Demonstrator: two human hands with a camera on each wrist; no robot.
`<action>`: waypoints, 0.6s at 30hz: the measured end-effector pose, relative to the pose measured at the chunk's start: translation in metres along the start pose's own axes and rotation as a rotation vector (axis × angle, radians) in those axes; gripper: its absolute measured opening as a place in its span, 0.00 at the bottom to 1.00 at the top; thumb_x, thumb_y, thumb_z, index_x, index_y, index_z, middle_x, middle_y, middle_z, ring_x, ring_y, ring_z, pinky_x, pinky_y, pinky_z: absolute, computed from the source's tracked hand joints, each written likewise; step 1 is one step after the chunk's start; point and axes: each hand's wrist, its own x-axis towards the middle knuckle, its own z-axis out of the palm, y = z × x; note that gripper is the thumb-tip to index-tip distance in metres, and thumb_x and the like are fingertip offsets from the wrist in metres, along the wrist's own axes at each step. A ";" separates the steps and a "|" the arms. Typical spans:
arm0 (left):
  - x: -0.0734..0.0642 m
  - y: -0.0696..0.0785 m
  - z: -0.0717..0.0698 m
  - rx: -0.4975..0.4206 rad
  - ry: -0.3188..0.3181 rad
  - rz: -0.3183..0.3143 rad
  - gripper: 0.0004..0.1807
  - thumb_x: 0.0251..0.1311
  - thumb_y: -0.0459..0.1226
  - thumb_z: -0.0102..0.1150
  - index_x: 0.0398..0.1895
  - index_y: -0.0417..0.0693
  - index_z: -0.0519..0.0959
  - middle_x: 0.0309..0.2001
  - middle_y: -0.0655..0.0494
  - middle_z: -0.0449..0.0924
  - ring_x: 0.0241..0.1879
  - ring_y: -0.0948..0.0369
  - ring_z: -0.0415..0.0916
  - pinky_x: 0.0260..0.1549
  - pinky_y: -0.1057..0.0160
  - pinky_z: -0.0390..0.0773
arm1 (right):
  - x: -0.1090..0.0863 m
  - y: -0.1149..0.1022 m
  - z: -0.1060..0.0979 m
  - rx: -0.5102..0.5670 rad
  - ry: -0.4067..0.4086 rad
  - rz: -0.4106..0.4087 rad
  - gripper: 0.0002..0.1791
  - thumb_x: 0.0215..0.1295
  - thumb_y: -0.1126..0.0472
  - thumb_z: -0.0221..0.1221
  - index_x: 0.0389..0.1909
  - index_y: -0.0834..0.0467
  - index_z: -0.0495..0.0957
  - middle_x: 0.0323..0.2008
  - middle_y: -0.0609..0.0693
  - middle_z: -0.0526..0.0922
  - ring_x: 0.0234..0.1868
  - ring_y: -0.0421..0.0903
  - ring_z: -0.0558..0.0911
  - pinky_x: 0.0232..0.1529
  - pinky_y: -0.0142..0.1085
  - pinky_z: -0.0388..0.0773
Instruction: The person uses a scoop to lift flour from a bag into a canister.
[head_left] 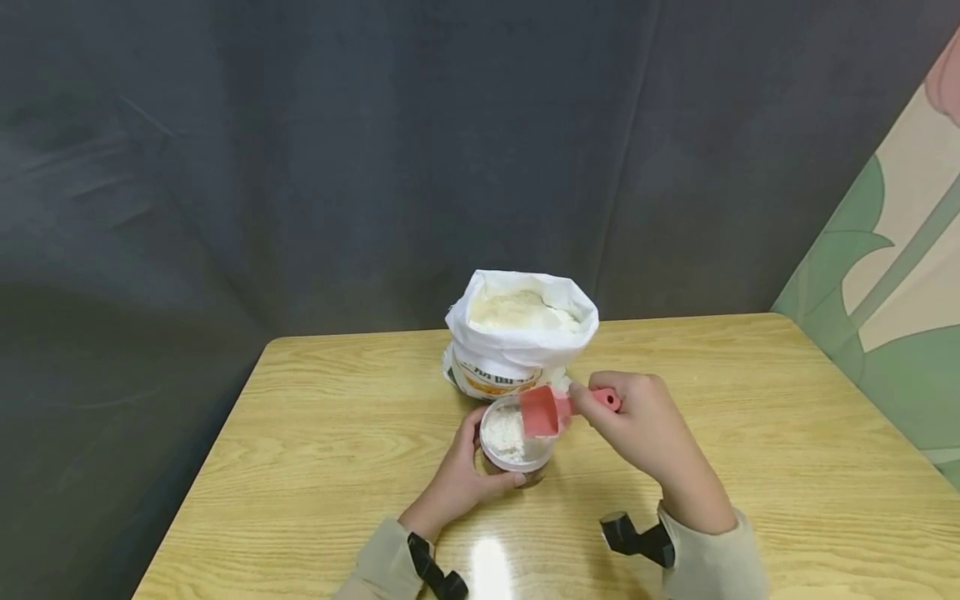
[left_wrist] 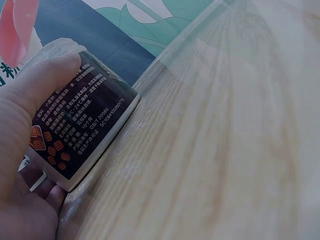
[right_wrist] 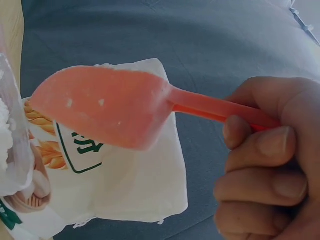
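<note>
My right hand (head_left: 637, 425) grips the handle of a pink scoop (head_left: 541, 412). In the head view the scoop is tilted over the right side of a round plastic tub (head_left: 517, 467). White powder (head_left: 504, 432) fills much of that tub. Curled around the tub's left and near side, my left hand (head_left: 465, 479) steadies it on the table. The left wrist view shows the tub's dark printed label (left_wrist: 82, 115) and my thumb near its rim. In the right wrist view a few powder specks cling to the scoop (right_wrist: 107, 105), its handle inside my curled fingers (right_wrist: 260, 145).
An open white bag (head_left: 517, 350) of pale powder stands just behind the tub, its top rolled outward. The wooden table (head_left: 337, 433) reaches back to a dark curtain (head_left: 420, 150). A leaf-patterned panel (head_left: 900, 333) lies along the right edge.
</note>
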 end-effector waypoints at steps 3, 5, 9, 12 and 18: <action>0.000 -0.002 0.000 0.000 0.000 -0.002 0.56 0.46 0.42 0.82 0.76 0.57 0.56 0.73 0.53 0.62 0.71 0.53 0.61 0.70 0.43 0.57 | -0.001 -0.001 -0.002 0.011 0.028 -0.004 0.26 0.64 0.64 0.62 0.12 0.51 0.58 0.13 0.34 0.52 0.16 0.33 0.53 0.18 0.29 0.51; -0.001 -0.002 0.001 -0.001 -0.002 -0.005 0.56 0.46 0.42 0.82 0.76 0.57 0.56 0.73 0.53 0.62 0.71 0.52 0.61 0.70 0.42 0.57 | -0.002 -0.001 -0.004 0.018 0.043 -0.005 0.26 0.63 0.65 0.62 0.11 0.51 0.58 0.13 0.34 0.52 0.16 0.33 0.54 0.17 0.29 0.51; -0.002 -0.003 0.002 -0.005 -0.007 -0.012 0.57 0.45 0.41 0.82 0.76 0.56 0.56 0.73 0.52 0.62 0.70 0.52 0.62 0.70 0.42 0.57 | -0.002 0.000 -0.006 0.026 0.069 -0.026 0.27 0.62 0.66 0.63 0.11 0.51 0.58 0.13 0.34 0.52 0.17 0.32 0.53 0.16 0.28 0.50; -0.003 -0.002 0.002 -0.008 -0.007 -0.012 0.57 0.46 0.41 0.82 0.76 0.56 0.55 0.73 0.52 0.61 0.70 0.52 0.62 0.69 0.43 0.57 | 0.000 -0.001 -0.010 0.032 0.088 -0.045 0.26 0.62 0.66 0.63 0.11 0.50 0.60 0.13 0.35 0.53 0.17 0.32 0.54 0.16 0.29 0.50; -0.001 0.000 0.001 0.013 0.005 -0.005 0.57 0.46 0.42 0.82 0.77 0.55 0.55 0.73 0.51 0.61 0.71 0.51 0.61 0.69 0.43 0.58 | 0.008 -0.006 -0.022 0.009 0.106 -0.060 0.26 0.62 0.66 0.62 0.10 0.50 0.61 0.12 0.35 0.54 0.16 0.32 0.54 0.16 0.29 0.50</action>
